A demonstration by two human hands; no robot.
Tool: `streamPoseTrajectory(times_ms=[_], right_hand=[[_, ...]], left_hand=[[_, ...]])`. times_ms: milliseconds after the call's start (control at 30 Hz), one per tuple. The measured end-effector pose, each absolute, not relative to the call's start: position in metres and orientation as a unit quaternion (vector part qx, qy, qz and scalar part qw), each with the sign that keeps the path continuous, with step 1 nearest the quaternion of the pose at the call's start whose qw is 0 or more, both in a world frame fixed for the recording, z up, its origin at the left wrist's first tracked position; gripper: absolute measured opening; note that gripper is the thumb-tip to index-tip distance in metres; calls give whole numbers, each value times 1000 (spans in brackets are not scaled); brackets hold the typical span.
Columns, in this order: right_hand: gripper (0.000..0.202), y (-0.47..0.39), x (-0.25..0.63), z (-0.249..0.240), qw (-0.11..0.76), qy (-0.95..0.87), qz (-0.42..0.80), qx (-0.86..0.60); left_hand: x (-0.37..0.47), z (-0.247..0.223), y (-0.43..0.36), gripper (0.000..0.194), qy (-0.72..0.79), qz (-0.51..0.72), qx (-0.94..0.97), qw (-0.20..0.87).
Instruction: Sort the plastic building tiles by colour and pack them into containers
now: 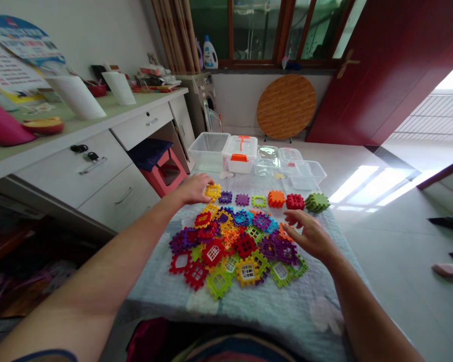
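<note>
My left hand (196,188) is closed on a yellow building tile (213,191), a square plastic piece with toothed edges, at the left end of a row. Along that row lie a blue-purple tile (225,197), a purple tile (242,199), a lime tile (258,201), and stacks of orange tiles (276,198), red tiles (295,201) and green tiles (317,202). Fingers apart, my right hand (305,231) hovers at the right side of a mixed pile of tiles (245,245), near an orange tile (286,232). Nothing shows in its grip.
Behind the row stand a clear open bin (209,151), a lidded box with orange clips (240,155) and several smaller clear containers (305,173). A patterned cloth (256,306) covers the table. To the left are a white desk (143,123) and a pink stool (166,171).
</note>
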State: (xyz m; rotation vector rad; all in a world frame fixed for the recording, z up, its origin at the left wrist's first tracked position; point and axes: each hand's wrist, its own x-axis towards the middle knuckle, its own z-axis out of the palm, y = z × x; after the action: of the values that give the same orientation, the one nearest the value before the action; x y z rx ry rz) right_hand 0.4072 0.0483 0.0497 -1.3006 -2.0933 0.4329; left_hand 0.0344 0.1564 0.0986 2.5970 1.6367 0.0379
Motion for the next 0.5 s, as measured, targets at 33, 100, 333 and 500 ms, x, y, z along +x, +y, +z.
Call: streamPoseTrajectory(times_ms=[33,100,333,500], right_hand=[[29,49,414,42,326,-778,161,-512],[27,50,423,28,359,-737,151,-552],[27,54,427,10,423,-640,129,-628],[28,55,428,7,412,-639,130,-636]], left_hand=[[30,97,166,50,536,-11,844,33],[25,92,180,52,538,-51,840,38],[29,78,196,56,551,-114,825,50],[29,76,195,59,568,-155,807,41]])
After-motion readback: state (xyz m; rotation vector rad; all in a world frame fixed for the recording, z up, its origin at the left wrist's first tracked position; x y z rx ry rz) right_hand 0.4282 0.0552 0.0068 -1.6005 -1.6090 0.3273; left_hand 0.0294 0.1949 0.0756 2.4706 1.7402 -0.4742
